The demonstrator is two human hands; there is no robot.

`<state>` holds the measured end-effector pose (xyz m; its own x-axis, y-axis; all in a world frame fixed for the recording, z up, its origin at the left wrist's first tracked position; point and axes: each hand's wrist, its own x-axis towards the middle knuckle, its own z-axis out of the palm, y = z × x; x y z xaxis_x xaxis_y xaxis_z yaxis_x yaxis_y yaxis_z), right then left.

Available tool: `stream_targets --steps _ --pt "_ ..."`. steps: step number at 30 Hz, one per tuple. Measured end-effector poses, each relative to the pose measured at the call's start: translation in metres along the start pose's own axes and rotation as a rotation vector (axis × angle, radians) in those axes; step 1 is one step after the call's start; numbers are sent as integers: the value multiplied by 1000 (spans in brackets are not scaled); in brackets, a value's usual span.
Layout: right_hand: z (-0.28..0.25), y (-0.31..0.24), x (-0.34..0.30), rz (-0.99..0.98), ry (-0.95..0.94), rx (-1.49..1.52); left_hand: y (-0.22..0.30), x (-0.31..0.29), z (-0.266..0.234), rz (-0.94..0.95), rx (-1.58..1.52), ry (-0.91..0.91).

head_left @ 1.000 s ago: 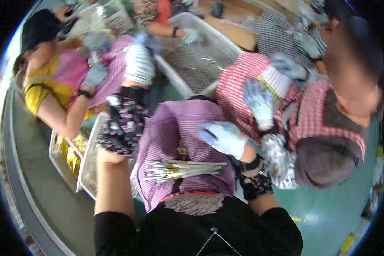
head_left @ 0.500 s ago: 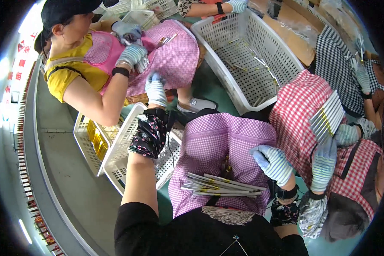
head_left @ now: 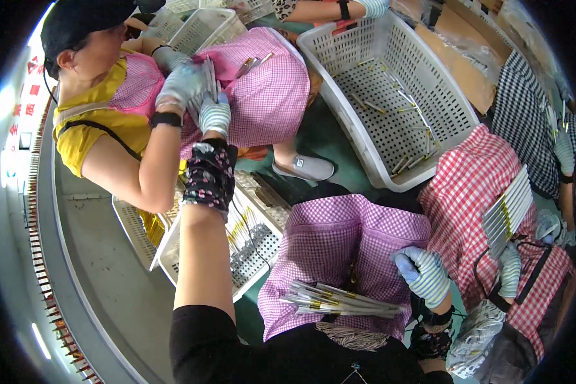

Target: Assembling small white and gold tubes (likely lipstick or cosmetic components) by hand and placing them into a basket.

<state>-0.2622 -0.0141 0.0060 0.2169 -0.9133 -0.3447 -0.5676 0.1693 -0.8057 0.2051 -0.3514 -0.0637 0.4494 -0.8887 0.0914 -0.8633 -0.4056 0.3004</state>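
My left hand (head_left: pixel 214 118), in a striped glove, is stretched out to a co-worker at the left. Its fingers close at the lower end of a bundle of slim silver sticks (head_left: pixel 209 75), which the co-worker's gloved hand (head_left: pixel 180 84) also holds; the fingertips are partly hidden. Loosely curled, my right hand (head_left: pixel 424 276) hovers by the right side of my lap, and no stick juts out of it. Across my pink checked apron (head_left: pixel 320 246) lies a loose pile of silver sticks with yellow bands (head_left: pixel 339 301), nearer my right hand.
Beside my left forearm stands a white perforated crate (head_left: pixel 262 272) with silver sticks in it. A larger white crate (head_left: pixel 390 179) ahead holds scattered sticks. At the right, another person's gloved hand (head_left: pixel 510 269) grips a fan of sticks (head_left: pixel 509 208). A grey curved surface (head_left: pixel 109 275) runs along the left.
My left hand has moved forward and left to meet the co-worker's bundle. My right hand has curled more. Sticks now show in the crate by my left arm.
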Motion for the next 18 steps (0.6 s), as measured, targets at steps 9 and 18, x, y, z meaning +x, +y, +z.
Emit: stream_targets --steps 9,18 --pt "-1 -4 8 -63 0 83 -23 64 32 218 603 -262" --pt "-4 -7 4 -15 -32 79 -52 34 35 304 157 -19"
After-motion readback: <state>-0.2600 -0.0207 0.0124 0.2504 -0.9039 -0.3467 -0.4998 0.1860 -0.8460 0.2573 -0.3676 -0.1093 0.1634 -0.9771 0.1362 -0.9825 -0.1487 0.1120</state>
